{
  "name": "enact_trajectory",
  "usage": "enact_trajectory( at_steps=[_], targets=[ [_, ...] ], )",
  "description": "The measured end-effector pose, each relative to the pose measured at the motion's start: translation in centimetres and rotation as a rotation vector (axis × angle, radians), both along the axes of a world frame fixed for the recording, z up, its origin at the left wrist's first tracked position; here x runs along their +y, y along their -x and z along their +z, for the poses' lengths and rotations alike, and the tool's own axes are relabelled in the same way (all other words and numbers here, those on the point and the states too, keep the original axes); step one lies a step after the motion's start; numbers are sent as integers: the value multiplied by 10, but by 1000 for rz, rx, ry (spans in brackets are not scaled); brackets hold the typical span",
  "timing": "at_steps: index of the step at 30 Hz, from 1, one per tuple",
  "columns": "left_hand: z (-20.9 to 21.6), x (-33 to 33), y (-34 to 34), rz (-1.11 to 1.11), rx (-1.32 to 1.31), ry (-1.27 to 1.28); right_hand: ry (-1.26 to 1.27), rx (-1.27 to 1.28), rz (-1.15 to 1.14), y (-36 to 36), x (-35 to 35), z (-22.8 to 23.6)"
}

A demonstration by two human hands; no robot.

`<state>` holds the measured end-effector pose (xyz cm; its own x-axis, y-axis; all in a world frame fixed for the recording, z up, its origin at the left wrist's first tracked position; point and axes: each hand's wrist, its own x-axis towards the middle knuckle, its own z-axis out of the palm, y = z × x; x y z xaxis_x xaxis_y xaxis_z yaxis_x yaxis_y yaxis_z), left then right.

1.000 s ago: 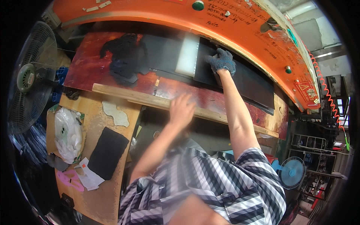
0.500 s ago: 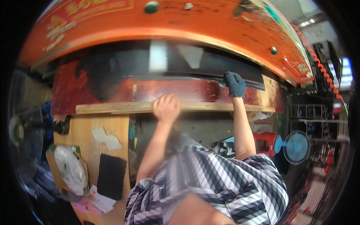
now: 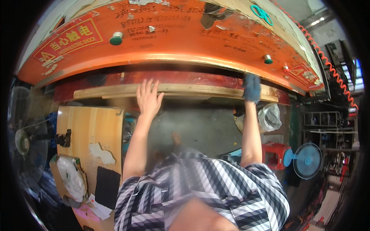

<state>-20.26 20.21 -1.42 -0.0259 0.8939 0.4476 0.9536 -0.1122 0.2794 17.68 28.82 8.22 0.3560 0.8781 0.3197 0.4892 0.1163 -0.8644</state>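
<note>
At twelve o'clock in the head view, just above centre: red board [image 3: 192, 78], the thing being worked, lying mostly beneath the orange machine body [image 3: 173, 48], only its front margin showing. Wooden strip [image 3: 208, 91] runs along the near edge. Left hand [image 3: 148, 95], bare, at ten o'clock: fingers spread wide over the strip, nothing visible held. Right hand [image 3: 251, 87], in a grey-blue knit glove, at two o'clock: over the strip's right end, fingers bunched and blurred; cannot tell whether it grips the edge or merely presses. Step in hand, judged: setting or sliding the board by its front edge, under the machine. Next move, by the same judgement, calls for even contact at both ends so the board stays square, then fingers clear of the gap. Main obstacle: machine's lower edge, close above the gloved fingertips; contact not determinable. Two green push buttons on the orange face, one between ten and eleven [image 3: 116, 38], one at two [image 3: 268, 59]. Red coiled hose [image 3: 327, 57] further out at two. Clear plastic bag [image 3: 270, 117] at three, near the right forearm; red plastic stool [image 3: 274, 154] and blue fan [image 3: 307, 161] toward four. Wooden side table [image 3: 83, 127] at nine, bearing an irregular off-white piece [image 3: 102, 153] at eight and a black rectangular sheet [image 3: 107, 186] between seven and eight; both well apart from the hands.
</note>
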Motion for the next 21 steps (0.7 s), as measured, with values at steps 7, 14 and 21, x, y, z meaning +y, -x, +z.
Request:
enact_trajectory(
  at_steps=[7,14,21],
  targets=[
    [4,12,-3,7,-21,80,78,-1023,237,33,-48,-56],
    [5,14,0,-14,-44,63,36,-1087,221,43,-40,-53],
    [2,9,6,-42,-44,73,70,-1046,270,40,-41,-57]
  ],
)
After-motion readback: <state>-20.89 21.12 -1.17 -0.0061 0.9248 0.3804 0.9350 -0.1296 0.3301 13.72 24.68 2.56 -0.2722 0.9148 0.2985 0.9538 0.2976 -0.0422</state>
